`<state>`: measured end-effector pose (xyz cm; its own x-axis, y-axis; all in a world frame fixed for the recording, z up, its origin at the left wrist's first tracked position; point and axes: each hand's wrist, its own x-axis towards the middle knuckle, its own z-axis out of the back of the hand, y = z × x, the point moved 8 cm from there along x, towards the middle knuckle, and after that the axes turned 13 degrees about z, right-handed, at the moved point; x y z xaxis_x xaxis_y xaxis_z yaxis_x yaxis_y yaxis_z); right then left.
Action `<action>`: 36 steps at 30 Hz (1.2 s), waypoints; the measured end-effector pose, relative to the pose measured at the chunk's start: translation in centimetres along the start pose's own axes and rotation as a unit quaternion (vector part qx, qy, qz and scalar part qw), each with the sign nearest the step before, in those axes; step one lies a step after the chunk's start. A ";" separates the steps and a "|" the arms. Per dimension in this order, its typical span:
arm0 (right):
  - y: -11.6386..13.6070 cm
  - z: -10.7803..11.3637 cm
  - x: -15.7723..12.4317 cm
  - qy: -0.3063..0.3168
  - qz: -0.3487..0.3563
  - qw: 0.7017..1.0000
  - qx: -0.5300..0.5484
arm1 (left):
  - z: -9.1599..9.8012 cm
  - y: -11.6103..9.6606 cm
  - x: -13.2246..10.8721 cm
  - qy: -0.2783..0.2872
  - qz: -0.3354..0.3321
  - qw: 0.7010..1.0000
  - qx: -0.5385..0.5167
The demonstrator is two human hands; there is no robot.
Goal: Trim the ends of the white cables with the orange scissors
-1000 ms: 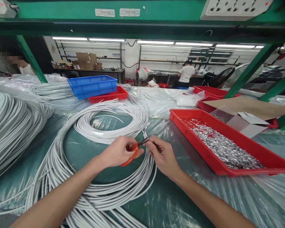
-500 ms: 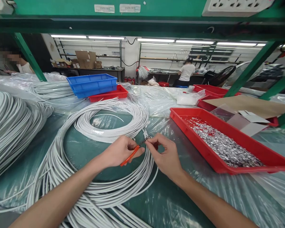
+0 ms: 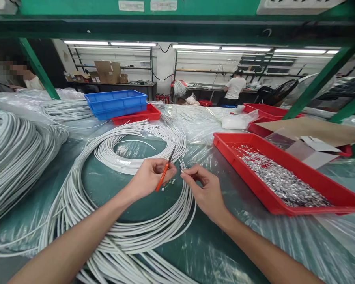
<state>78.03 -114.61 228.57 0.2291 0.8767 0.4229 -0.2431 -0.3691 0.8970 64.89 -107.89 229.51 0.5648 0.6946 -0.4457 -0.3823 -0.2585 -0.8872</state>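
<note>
My left hand (image 3: pixel 154 175) is closed around a slim orange-handled hand tool (image 3: pixel 163 175); its dark, narrow tip points up and away, apart from the cables. Whether it has one blade or two jaws, I cannot tell. To the right, my right hand (image 3: pixel 202 187) pinches the end of a white cable (image 3: pixel 182 171) between thumb and forefinger. That end belongs to a loose coil of white cables (image 3: pixel 154 236) curving beneath both hands. Just behind lies a tighter ring of white cable (image 3: pixel 121 163). Small pale scraps (image 3: pixel 172 182) dot the green table between my hands.
At right stands a red tray (image 3: pixel 254 189) with many small shiny metal pieces. A thick cable bundle (image 3: pixel 20 165) fills the left side. Blue trays (image 3: pixel 115 103) sit on a red one behind. Green posts (image 3: pixel 319 83) hold a shelf overhead. Two people are in the background.
My left hand has drawn the orange-handled tool back from the cable end and tipped it more upright. My right hand keeps its pinch in nearly the same place. The view has shifted slightly.
</note>
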 end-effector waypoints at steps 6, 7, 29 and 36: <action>-0.1 -0.3 0.0 0.009 -0.013 1.000 0.010 | -0.6 0.0 -0.1 0.018 0.002 1.000 -0.007; -0.1 -0.3 0.0 0.012 -0.013 1.000 0.010 | -0.6 0.0 -0.2 0.016 0.001 1.000 -0.005; -5.5 -0.9 -0.6 0.127 -0.002 0.989 -0.071 | 0.3 3.4 2.5 0.000 0.015 1.000 -0.011; -0.5 -3.7 0.0 0.089 0.005 0.995 -0.038 | 1.3 2.4 -0.6 0.010 0.025 1.000 0.004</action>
<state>74.66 -113.29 227.61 0.0571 0.9168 0.3952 -0.3167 -0.3587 0.8781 62.65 -108.05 227.84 0.5602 0.6669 -0.4914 -0.4162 -0.2863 -0.8630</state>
